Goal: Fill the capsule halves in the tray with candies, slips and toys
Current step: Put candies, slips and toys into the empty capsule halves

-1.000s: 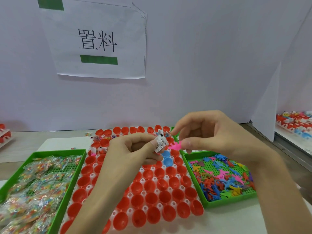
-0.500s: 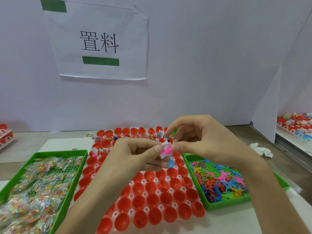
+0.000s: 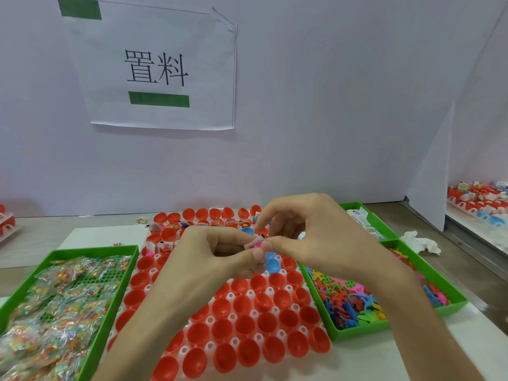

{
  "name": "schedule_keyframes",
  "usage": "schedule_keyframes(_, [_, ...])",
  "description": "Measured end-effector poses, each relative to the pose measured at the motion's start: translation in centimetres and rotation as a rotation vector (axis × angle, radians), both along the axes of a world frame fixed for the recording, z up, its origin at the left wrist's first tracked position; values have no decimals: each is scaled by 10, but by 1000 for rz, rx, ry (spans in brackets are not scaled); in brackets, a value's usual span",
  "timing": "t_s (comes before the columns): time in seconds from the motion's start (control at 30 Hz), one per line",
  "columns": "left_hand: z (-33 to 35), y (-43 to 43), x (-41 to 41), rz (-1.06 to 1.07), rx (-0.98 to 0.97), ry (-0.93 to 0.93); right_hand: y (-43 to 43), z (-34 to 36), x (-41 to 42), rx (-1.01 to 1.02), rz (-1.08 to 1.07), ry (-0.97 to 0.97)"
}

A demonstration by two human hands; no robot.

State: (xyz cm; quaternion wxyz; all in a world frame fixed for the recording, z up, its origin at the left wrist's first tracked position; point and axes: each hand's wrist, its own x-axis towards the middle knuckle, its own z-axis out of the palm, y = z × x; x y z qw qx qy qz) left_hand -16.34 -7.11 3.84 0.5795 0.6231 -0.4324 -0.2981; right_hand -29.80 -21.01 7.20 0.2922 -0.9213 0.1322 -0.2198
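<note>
Nearest, at 6 o'clock: white plastic tray (image 3: 210, 346) on the desk (image 3: 41, 229), its cups set with red plastic capsule halves (image 3: 248, 324), open side up; the near rows hold nothing visible. At 8 o'clock, touching the white tray's side, a green plastic tray (image 3: 93, 250) heaped with clear packets of coloured candies (image 3: 55, 298). At 4 o'clock a second green plastic tray (image 3: 357, 332) holds a tangle of small multicoloured plastic toys (image 3: 343, 301). Centre, above the middle rows: both hands meet fingertip to fingertip. Left hand (image 3: 220, 251) curled, thumb and forefinger pinching a small white paper slip (image 3: 257, 239). Right hand (image 3: 308, 237) arched, thumb and forefinger pinching a pink plastic toy (image 3: 257, 245) pressed against that slip. Directly below the pinch, a blue plastic capsule half (image 3: 270, 265) sits in the white tray. Far rows at 12 o'clock: capsule halves with slips and coloured bits in them; contents too small to sort. At 2 o'clock a third green plastic tray (image 3: 379, 224) holds white slips, with a crumpled white tissue (image 3: 420, 242) just beside it. Beyond, a paper sign (image 3: 159, 67) printed 置料 on the pale wall.
</note>
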Motion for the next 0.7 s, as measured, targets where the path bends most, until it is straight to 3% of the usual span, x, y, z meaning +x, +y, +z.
schedule_keyframes(0.23, [2,1,1,96,-138,12,0,1,1,206,41,-38])
schedule_keyframes(0.53, [5,2,1,205,-302,-3,9,-6,14,380,43,-303])
schedule_keyframes(0.7, [6,4,6,217,-269,-20,9,-14,22,459,51,-346])
